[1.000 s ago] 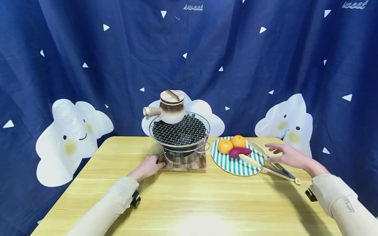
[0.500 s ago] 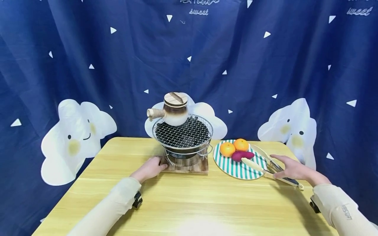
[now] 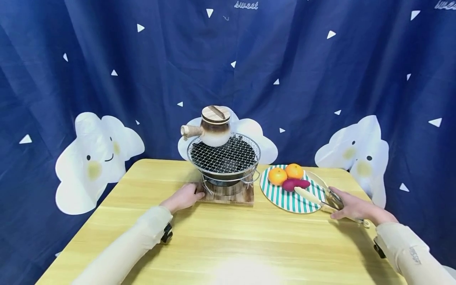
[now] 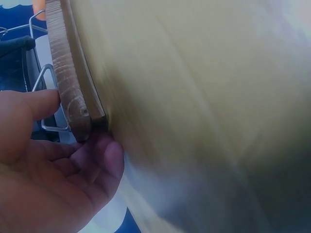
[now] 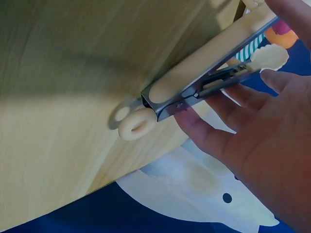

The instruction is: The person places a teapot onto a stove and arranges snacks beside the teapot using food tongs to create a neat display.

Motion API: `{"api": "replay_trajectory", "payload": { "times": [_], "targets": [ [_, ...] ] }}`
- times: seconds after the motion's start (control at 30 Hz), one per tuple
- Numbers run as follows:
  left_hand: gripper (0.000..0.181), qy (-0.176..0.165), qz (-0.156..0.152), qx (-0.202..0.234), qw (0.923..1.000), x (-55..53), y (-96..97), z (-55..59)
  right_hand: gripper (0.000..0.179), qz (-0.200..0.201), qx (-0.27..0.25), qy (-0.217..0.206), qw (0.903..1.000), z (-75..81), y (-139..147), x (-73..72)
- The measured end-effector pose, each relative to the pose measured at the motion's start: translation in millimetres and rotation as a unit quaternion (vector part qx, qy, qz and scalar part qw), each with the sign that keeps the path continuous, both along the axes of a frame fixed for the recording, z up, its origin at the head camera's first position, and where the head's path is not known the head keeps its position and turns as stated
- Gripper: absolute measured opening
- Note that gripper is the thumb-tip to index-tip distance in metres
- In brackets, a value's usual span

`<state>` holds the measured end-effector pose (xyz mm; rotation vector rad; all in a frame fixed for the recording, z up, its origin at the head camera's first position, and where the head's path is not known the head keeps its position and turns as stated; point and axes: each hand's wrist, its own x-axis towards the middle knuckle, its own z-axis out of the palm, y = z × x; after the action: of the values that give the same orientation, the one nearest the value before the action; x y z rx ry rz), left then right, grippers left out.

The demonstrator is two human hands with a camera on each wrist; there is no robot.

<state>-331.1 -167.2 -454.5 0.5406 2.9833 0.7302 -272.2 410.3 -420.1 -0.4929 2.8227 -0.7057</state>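
Across the right half of the table, one pair of tongs, one striped plate with two oranges and one purple root; farther left, one wooden board beneath one grill, one lidded pot on top. Long axis of the tongs diagonal: spread tips far left over the plate, ring end near right. Pinches the board's near-left edge between thumb and fingers of the left hand. Straddles the tongs' handles with the right hand, thumb nearer, fingers farther; cannot tell firm grasp from mere contact. Partly hidden behind that hand: the handles. Cut off in the left wrist view: the grill.
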Motion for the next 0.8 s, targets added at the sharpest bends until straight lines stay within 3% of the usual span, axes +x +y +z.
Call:
{"api": "replay_trajectory", "payload": {
  "times": [0.27, 0.53, 0.8],
  "targets": [
    [0.019, 0.005, -0.008, 0.0, 1.0, -1.7, -1.1, 0.0, 0.109, -0.017, 0.018, 0.006, 0.9997, -4.7, -3, -1.6],
    [0.022, 0.004, -0.003, -0.001, 1.0, 5.3, -1.3, 1.0, 0.111, -0.039, 0.066, 0.071, 0.9945, -11.8, -9, -0.7],
    [0.023, 0.0, 0.004, 0.01, 0.9999, 5.3, 1.4, 4.7, 0.09, -0.055, 0.081, 0.081, 0.9919, -12.9, -4, -5.4]
  ]
}}
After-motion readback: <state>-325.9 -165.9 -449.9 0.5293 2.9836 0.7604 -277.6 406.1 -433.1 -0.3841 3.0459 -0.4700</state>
